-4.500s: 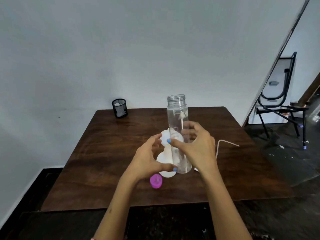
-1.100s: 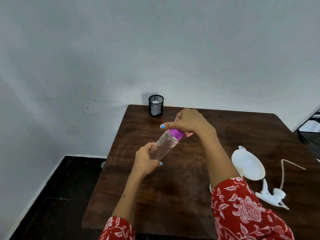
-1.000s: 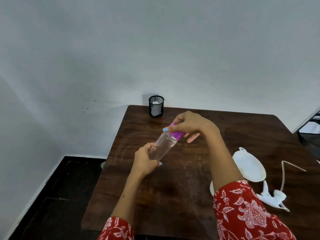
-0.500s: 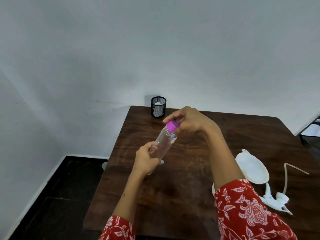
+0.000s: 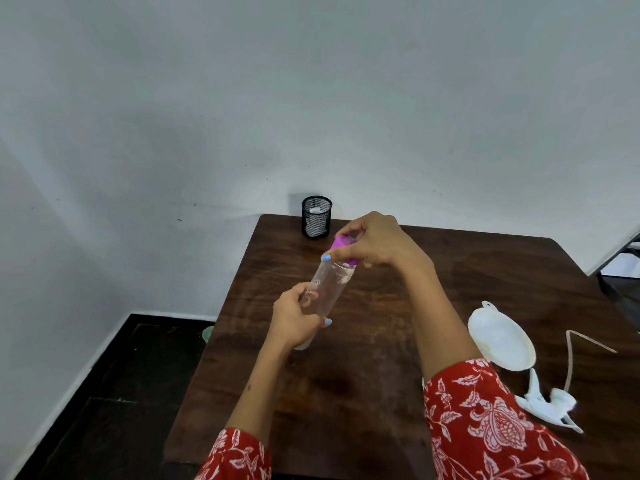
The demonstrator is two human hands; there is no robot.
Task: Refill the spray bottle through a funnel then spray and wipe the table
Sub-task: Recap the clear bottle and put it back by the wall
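Your left hand [image 5: 294, 320] grips clear bottle [image 5: 327, 289] low on body, tilted over table [image 5: 363, 375], steadying it against twist. Your right hand [image 5: 375, 242] pinches purple cap [image 5: 341, 244] at neck, likely turning it. Funnel [image 5: 500, 337] and spray head [image 5: 549, 403] lie at right, well apart, ready.

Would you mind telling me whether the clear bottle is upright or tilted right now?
Tilted. The clear bottle leans up and to the right above the table, the left hand gripping its lower end and the right hand on the purple cap.

Soft even daylight, faint shadows, wide-angle edge bending
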